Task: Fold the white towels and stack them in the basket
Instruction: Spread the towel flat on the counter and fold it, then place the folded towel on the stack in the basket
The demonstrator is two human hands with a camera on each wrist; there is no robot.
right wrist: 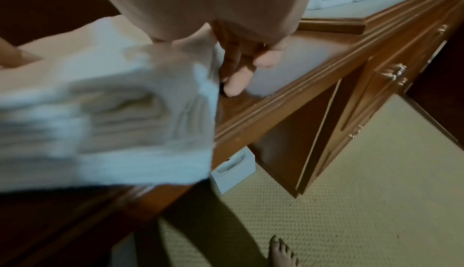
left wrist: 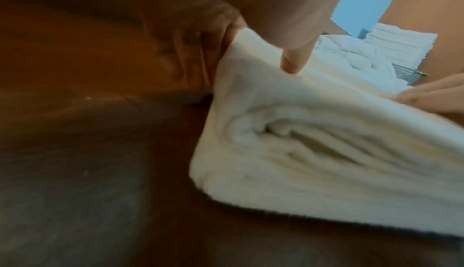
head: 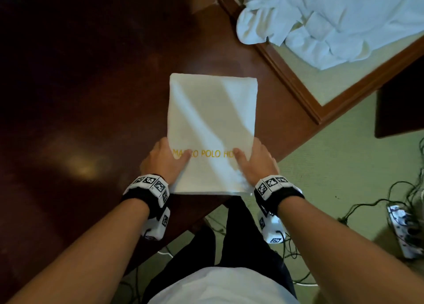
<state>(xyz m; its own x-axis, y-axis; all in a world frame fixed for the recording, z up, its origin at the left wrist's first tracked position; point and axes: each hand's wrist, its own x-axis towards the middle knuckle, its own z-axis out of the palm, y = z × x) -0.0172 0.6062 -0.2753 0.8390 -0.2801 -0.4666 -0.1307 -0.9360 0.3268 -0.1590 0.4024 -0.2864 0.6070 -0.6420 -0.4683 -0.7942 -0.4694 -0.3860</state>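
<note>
A folded white towel (head: 211, 115) with yellow lettering lies on the dark wooden table (head: 91, 97), its near edge at the table's edge. My left hand (head: 165, 159) holds the towel's left side near the front, thumb (left wrist: 293, 62) pressed on top and fingers down along the edge. My right hand (head: 254, 159) holds the right side the same way, its fingers (right wrist: 236, 80) curled down beside the towel (right wrist: 100, 112) onto the wood. The stacked layers of the towel (left wrist: 326, 142) show at its near end. No basket shows clearly.
A heap of loose white towels (head: 321, 17) lies on a green-topped, wood-framed surface at the back right. A stack of folded towels (left wrist: 401, 41) shows beyond it. Cables and a power strip (head: 403, 230) lie on the green carpet. A white box (right wrist: 233, 170) sits under the table.
</note>
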